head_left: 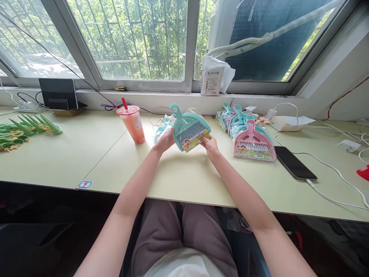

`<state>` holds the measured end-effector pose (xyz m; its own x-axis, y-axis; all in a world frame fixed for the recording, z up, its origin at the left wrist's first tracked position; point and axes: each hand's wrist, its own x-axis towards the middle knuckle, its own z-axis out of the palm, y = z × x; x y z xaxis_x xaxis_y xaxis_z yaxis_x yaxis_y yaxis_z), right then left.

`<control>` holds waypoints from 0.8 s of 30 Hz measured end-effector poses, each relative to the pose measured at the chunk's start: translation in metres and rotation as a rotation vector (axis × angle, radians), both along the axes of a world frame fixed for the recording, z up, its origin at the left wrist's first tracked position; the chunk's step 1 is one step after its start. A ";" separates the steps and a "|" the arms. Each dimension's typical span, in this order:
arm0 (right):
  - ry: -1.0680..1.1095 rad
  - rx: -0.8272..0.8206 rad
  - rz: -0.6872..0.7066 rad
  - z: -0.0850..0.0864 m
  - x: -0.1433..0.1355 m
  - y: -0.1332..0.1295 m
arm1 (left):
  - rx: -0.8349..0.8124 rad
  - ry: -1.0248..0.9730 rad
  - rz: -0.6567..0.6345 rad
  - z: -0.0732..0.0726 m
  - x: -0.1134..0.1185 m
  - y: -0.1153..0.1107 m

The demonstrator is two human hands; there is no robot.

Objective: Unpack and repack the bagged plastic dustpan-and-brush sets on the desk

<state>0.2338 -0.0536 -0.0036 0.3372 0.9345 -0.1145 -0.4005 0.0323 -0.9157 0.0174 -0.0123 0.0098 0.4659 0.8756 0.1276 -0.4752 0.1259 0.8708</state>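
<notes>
A mint-green dustpan and brush set (pixel 188 129) is held up over the table, tilted, with its handle toward the window. Grey bristles and a colourful printed card show on its front. My left hand (pixel 165 141) is closed on its left edge. My right hand (pixel 210 146) grips its lower right side by the card. Behind my left hand, another mint-green set (pixel 165 127) lies partly hidden. To the right, several wrapped mint sets (pixel 238 117) lie overlapping, with a pink dustpan and brush set (pixel 253 144) in front.
A pink drink cup (pixel 132 125) with a red straw stands left of my hands. A phone (pixel 295 162) on a white cable (pixel 337 177) lies at right. Green plastic pieces (pixel 34 125) and a tablet (pixel 58 94) are at far left. The table (pixel 184 181) ends just before my lap.
</notes>
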 end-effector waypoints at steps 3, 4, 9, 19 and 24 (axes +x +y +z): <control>0.009 0.002 0.007 0.000 0.001 0.002 | -0.003 0.000 0.038 0.000 0.000 0.001; 0.002 0.010 0.016 0.001 0.001 0.003 | -0.011 -0.006 0.077 -0.001 0.000 0.002; -0.030 0.047 0.028 0.004 0.002 0.004 | -0.109 -0.009 0.243 -0.004 -0.002 0.009; 0.056 0.063 -0.081 0.005 0.029 0.009 | -0.278 -0.008 0.622 -0.002 -0.043 0.028; 0.156 0.083 -0.226 0.007 0.039 0.008 | -0.116 0.249 0.683 -0.004 -0.040 0.030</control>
